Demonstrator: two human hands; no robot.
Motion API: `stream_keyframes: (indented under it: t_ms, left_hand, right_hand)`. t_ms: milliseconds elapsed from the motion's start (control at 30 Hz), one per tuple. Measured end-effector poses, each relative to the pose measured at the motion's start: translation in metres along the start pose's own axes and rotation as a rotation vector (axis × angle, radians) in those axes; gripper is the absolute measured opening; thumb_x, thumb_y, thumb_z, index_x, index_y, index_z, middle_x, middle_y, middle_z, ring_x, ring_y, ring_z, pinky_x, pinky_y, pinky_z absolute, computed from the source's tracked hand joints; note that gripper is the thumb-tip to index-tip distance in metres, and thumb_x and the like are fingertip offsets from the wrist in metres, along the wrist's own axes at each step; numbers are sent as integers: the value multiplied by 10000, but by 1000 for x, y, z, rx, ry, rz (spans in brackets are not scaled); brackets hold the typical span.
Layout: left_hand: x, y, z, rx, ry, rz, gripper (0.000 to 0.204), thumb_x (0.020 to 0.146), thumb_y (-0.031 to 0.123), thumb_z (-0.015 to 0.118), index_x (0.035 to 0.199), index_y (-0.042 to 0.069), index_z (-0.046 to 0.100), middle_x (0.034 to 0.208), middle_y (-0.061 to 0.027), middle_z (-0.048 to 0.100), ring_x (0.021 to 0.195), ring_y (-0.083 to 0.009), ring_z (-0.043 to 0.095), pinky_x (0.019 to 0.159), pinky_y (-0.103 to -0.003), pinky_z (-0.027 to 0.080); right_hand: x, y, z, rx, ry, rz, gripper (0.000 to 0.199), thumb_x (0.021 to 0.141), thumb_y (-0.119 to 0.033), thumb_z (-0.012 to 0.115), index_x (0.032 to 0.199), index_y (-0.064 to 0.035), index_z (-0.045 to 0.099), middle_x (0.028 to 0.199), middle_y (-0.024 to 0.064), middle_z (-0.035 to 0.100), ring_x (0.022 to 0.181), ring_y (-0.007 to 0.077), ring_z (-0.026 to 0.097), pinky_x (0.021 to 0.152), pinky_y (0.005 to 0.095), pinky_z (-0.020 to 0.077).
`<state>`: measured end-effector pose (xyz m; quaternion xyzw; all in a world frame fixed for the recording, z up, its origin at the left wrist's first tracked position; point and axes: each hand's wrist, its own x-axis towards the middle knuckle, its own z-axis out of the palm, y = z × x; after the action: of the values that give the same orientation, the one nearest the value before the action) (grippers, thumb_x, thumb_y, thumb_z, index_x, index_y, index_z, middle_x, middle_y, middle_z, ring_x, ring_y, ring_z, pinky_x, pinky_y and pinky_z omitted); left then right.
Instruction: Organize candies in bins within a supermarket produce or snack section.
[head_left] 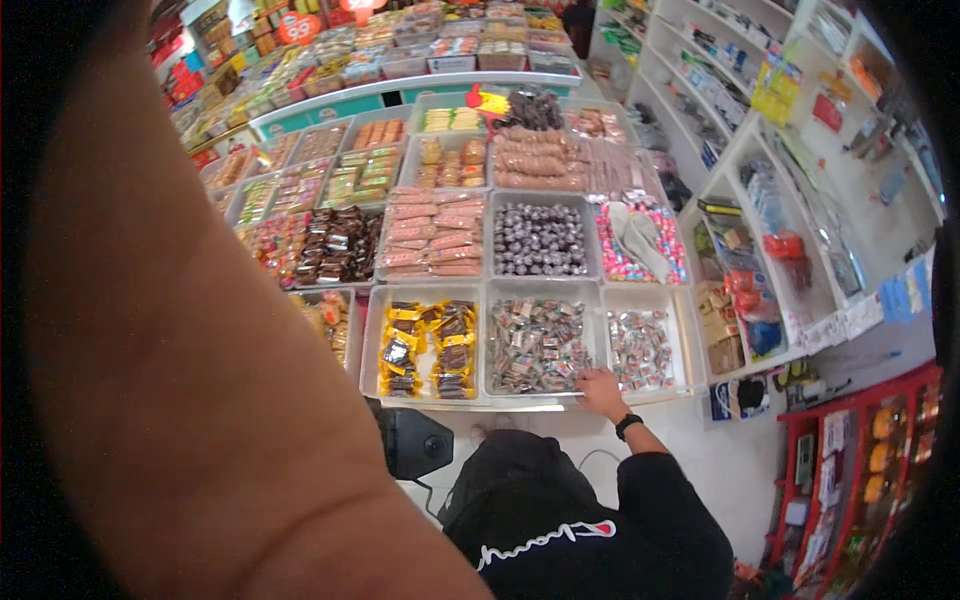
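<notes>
At front bin row | right hand [601,389] touching wrapped candies [537,343]

Bright, even overhead shop light, soft shadows. Strong fisheye bend + dark vignette at rim. Near arm [200,330] blurred, prob. out of focus.

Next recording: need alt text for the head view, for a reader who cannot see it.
The right hand rests on the front edge of a clear bin of silver-wrapped sweets in a shop's grid of candy bins. A bare forearm, very close, fills the left half. White shelves stand to the right.
</notes>
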<state>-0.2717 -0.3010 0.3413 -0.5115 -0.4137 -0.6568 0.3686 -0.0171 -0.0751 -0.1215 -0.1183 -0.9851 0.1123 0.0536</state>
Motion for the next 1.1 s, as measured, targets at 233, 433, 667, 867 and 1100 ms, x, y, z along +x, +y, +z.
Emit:
stream_keyframes:
  t_ms: [233,433,667,867,1100]
  left_hand:
    - [-19,-20,49,-102,-49,-65,437,902,329,472,1159,-24,468,1138,-226,505,1047,-355,508,892,-468,442]
    - [-39,-13,93,-182,-102,-105,428,905,330,467,1147,-23,472,1123,-225,508,1033,-354,511,885,-467,445]
    - [-54,-1,119,-223,-125,-123,419,908,330,462,1133,-22,477,1107,-224,511,1018,-352,516,876,-465,448]
    - [-64,10,113,-235,-179,-121,411,910,331,457,1121,-21,481,1093,-223,514,1004,-351,519,869,-464,451]
    - [-76,14,118,-228,-196,-129,403,913,331,451,1108,-20,486,1076,-222,518,988,-349,524,860,-462,455]
  right_hand:
    - [-4,1,-2,-13,-27,19,229,607,-257,713,779,-131,629,895,29,572,851,205,576,752,367,414]
    - [2,2,-5,-80,-119,37,260,604,-274,714,792,-126,610,876,32,542,856,210,574,756,350,431]
    - [1,5,-1,-15,-46,-13,273,604,-265,717,812,-119,616,860,39,552,826,217,574,757,353,431]
    - [-2,4,-1,-15,-43,-6,289,600,-256,717,836,-116,623,844,43,559,825,234,577,776,365,434]
    - [-2,3,-5,9,-71,-4,276,614,-250,720,826,-108,614,849,49,554,848,228,577,760,359,429]
